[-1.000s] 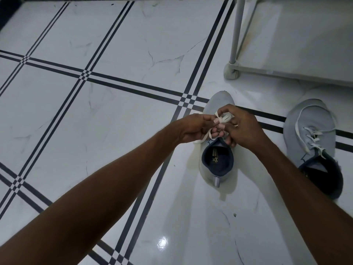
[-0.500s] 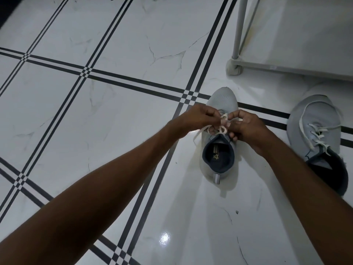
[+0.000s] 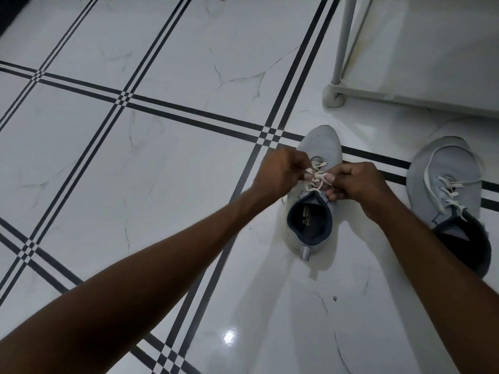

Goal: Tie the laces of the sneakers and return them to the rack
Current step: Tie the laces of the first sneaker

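A grey sneaker (image 3: 321, 144) with a dark lining stands on the floor, toe pointing away from me. Its white laces (image 3: 317, 175) run between my two hands. My left hand (image 3: 280, 170) pinches one lace end on the sneaker's left side. My right hand (image 3: 356, 182) pinches the other end on the right side. Both hands sit just above the tongue and hide part of the lacing. A second grey sneaker (image 3: 445, 184) lies to the right, its white laces (image 3: 442, 184) loose and spread over the upper.
The grey rack's leg and foot (image 3: 337, 76) stand behind the sneakers at the upper right, with its bottom bar (image 3: 421, 99) running rightward. The white marble floor (image 3: 162, 157) with dark stripe lines spreads to the left and front.
My hands have moved apart, left and right of the sneaker, drawing the laces between them. One second ago they were bunched together over the laces.
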Demonstrator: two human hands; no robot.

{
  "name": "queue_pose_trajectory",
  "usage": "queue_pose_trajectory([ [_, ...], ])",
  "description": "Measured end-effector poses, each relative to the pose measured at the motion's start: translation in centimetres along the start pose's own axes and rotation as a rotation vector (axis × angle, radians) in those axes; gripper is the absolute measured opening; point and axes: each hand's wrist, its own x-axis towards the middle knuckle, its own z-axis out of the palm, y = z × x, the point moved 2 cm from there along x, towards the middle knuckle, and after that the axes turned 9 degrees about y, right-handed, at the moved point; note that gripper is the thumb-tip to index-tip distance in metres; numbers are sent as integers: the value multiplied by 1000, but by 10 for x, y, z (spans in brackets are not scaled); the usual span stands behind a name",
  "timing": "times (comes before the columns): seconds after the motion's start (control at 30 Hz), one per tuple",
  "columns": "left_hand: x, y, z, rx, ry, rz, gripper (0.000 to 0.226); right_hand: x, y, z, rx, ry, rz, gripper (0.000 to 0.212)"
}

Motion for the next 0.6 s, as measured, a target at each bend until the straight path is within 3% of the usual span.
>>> queue_pose_trajectory([
  [0.1, -10, -32, -20, 79, -174, -72, 3, 7, 16, -21, -265, 245, -164, 12],
  [0.2, -33, -49, -14, 92, -276, -127, 8, 5, 28, -25, -481, 307, -239, 18],
  [0.33, -26, -45, -16, 61, -270, -152, 5, -4, 30, -15, -748, 374, -350, 10],
  [0.5, -21, -36, -18, 126, -439, -149, 17, -20, 15, -4, -850, 367, -410, 12],
  [0.6, -26, -34, -17, 57, -468, -170, 23, -20, 10, -4, -793, 322, -473, 30],
])
